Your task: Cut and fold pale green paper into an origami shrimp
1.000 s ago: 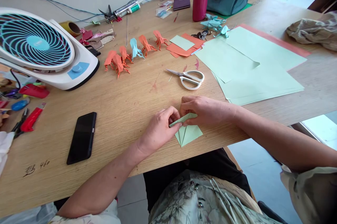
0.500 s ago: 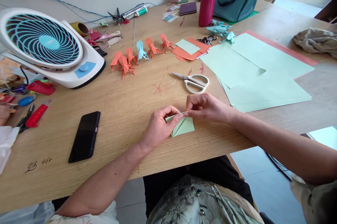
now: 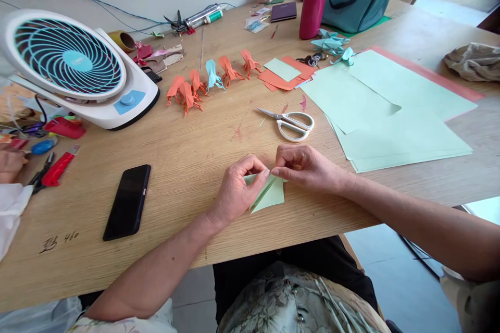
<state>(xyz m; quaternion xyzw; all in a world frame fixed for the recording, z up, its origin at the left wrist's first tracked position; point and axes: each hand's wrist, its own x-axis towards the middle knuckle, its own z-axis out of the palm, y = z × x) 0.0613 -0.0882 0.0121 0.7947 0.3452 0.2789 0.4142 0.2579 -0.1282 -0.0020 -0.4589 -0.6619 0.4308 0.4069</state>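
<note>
- The left hand (image 3: pixel 237 187) pinches the top edge of a folded green paper (image 3: pixel 272 195) between thumb and forefinger.
- The right hand (image 3: pixel 309 169) pinches the same edge, its fingertips just beside the left's.
- The paper hangs below and between both hands.
- Scissors (image 3: pixel 282 118) lie just beyond the right hand, large green sheets (image 3: pixel 406 137) to its right.
- A phone (image 3: pixel 127 202) lies left of the left hand.

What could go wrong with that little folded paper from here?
The left hand and right hand pinch the folded paper close together, so an uneven tug might tear or miscrease it.
The scissors lie just beyond the right hand; a forward slip could knock them.
If the fan runs, its draught might stir the green sheets.
</note>
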